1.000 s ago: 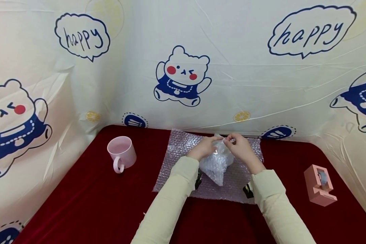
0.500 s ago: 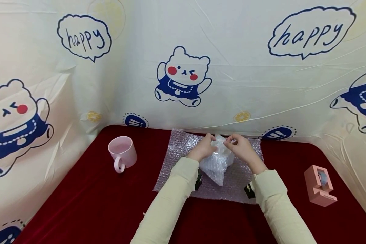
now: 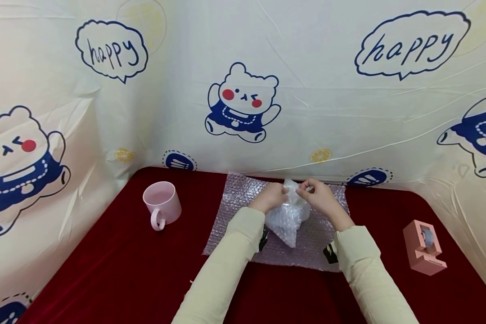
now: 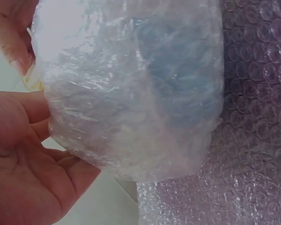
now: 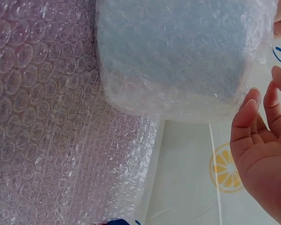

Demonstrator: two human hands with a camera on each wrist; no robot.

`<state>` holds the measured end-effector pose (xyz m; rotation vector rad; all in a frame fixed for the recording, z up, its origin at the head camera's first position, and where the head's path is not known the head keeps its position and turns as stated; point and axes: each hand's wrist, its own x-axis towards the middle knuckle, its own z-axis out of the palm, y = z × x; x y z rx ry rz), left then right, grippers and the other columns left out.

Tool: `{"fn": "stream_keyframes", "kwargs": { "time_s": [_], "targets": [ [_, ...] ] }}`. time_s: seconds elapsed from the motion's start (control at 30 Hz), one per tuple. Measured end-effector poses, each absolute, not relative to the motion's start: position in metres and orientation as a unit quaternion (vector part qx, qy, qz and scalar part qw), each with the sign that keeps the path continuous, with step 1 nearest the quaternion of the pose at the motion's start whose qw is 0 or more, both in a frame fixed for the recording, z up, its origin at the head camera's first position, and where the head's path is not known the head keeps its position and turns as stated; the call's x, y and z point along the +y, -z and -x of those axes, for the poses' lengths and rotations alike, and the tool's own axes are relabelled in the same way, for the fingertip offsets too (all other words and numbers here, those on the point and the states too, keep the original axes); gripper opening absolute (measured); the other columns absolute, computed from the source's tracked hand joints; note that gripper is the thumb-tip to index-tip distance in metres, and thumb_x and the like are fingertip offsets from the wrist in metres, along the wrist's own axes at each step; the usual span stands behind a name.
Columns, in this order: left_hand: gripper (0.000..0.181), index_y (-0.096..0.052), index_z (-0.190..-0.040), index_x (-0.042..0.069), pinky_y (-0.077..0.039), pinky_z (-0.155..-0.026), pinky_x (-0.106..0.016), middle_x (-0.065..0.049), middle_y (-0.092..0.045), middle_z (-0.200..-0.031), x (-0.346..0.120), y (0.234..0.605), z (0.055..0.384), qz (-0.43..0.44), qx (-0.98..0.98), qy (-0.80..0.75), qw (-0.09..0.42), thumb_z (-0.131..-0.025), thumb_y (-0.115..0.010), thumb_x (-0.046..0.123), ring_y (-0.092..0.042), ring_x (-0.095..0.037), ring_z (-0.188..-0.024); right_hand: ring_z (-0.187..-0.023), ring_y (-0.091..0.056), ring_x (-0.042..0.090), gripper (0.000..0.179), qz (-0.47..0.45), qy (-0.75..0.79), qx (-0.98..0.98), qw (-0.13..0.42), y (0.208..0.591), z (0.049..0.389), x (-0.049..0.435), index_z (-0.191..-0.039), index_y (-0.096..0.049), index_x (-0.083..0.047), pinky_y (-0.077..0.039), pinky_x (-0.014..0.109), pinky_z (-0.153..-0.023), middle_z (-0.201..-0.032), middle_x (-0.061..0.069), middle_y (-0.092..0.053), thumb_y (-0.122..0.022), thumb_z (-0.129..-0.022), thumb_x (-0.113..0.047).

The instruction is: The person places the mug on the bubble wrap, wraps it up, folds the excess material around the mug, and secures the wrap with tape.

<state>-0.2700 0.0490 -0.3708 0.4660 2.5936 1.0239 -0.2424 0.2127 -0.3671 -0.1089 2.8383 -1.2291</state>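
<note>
Bent fingers of the left hand [image 3: 271, 196] hold the side of a bubble-wrapped bundle [image 3: 285, 220], just right of centre in the lower half of the head view. Opposite, the right hand [image 3: 321, 198] has thumb and forefinger drawn narrowly together near the bundle's far end; whether they pinch an edge of its plastic I cannot tell.

The bundle lies over a flat bubble sheet [image 3: 231, 225], its near end tapering to a point toward the bottom of the frame. Through the layers in the right wrist view a pale blue shape shows, too blurred to identify.

As a judgement, the wrapping looks well advanced: the blue thing seems enclosed on the sides that show. What seems left is the far end, where both hands are busy, though these pictures alone do not settle whether it is being fastened or opened. No strip of tape can be made out for certain. At left, a pink mug [image 3: 162, 202] stands unwrapped on the red surface [image 3: 137, 270]; at lower right, the tape dispenser [image 3: 423, 247] sits well apart from either hand.
</note>
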Motion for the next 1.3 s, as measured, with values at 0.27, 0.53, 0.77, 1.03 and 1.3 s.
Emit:
{"fn": "stream_keyframes", "kwargs": {
  "time_s": [0.27, 0.53, 0.77, 1.03, 1.3],
  "targets": [
    [0.032, -0.062, -0.122, -0.003, -0.046, -0.102, -0.041, -0.015, -0.059, -0.132, 0.045, 0.376, 0.272, -0.146, 0.876, -0.426, 0.173, -0.095, -0.055, 0.013, -0.053, -0.031, -0.125, -0.076, -0.054, 0.021, 0.020, 0.024, 0.400, 0.916, 0.025, 0.367, 0.243, 0.211, -0.095, -0.054, -0.003, -0.042, 0.027, -0.060, -0.112, 0.022, -0.062, -0.054, -0.096, -0.023],
    [0.028, -0.068, -0.112, -0.002, -0.047, -0.100, -0.040, -0.014, -0.063, -0.127, 0.048, 0.379, 0.267, -0.119, 0.866, -0.463, 0.145, -0.095, -0.058, 0.017, -0.059, -0.030, -0.117, -0.082, -0.058, 0.024, 0.020, 0.031, 0.389, 0.920, 0.030, 0.366, 0.243, 0.211, -0.096, -0.055, -0.004, -0.043, 0.026, -0.061, -0.110, 0.022, -0.062, -0.055, -0.096, -0.024],
    [0.030, -0.065, -0.117, 0.003, -0.045, -0.100, -0.044, -0.013, -0.062, -0.127, 0.050, 0.386, 0.265, -0.091, 0.847, -0.499, 0.158, -0.096, -0.056, 0.023, -0.057, -0.030, -0.116, -0.078, -0.055, 0.022, 0.022, 0.033, 0.385, 0.922, 0.039, 0.362, 0.242, 0.213, -0.101, -0.056, -0.002, -0.042, 0.027, -0.061, -0.106, 0.021, -0.062, -0.051, -0.098, -0.023],
    [0.030, -0.063, -0.118, 0.006, -0.045, -0.099, -0.046, -0.014, -0.062, -0.124, 0.049, 0.390, 0.263, -0.080, 0.833, -0.523, 0.163, -0.098, -0.053, 0.025, -0.056, -0.029, -0.114, -0.082, -0.059, 0.024, 0.024, 0.035, 0.374, 0.926, 0.036, 0.361, 0.247, 0.216, -0.104, -0.057, -0.001, -0.044, 0.027, -0.062, -0.104, 0.021, -0.063, -0.050, -0.098, -0.023],
    [0.030, -0.064, -0.117, 0.005, -0.045, -0.099, -0.045, -0.014, -0.065, -0.120, 0.050, 0.391, 0.264, -0.075, 0.831, -0.529, 0.157, -0.098, -0.053, 0.025, -0.057, -0.030, -0.114, -0.077, -0.056, 0.020, 0.021, 0.033, 0.363, 0.930, 0.034, 0.358, 0.251, 0.214, -0.099, -0.060, 0.001, -0.043, 0.025, -0.061, -0.097, 0.019, -0.063, -0.057, -0.093, -0.020]
  ]
}}
